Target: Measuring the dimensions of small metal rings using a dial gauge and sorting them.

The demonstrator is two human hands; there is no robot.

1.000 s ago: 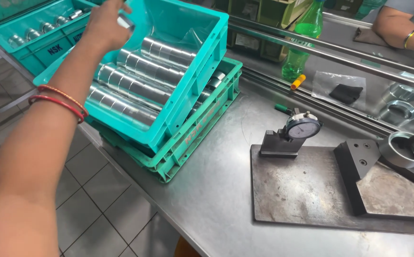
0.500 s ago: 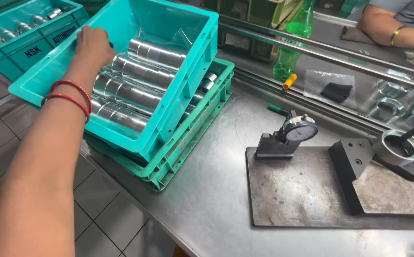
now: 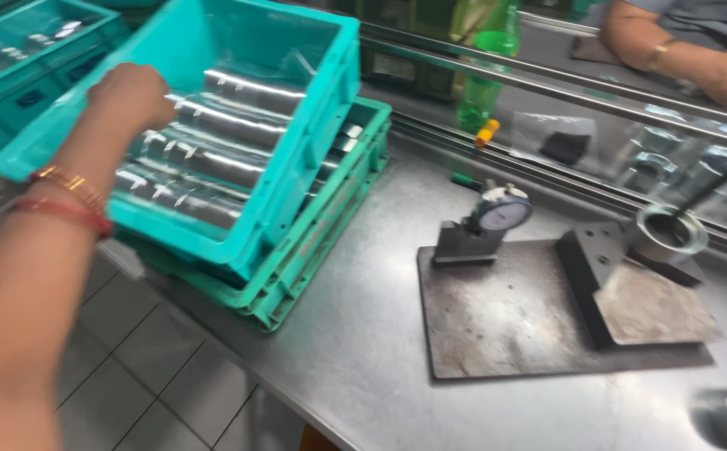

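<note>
The crate (image 3: 296,159) of steel cylinders (image 3: 213,142) now sits tilted higher, the left hand (image 3: 134,92) having slid to its rim, fingers gripping it; right hand unseen.

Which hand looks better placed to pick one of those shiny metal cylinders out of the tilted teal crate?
Probably the left. The left hand already rests on the tilted teal plastic crate, right above the shiny metal cylinders. The right hand is out of view.

Bright, even light; motion blur thruout; glare on steel.
</note>
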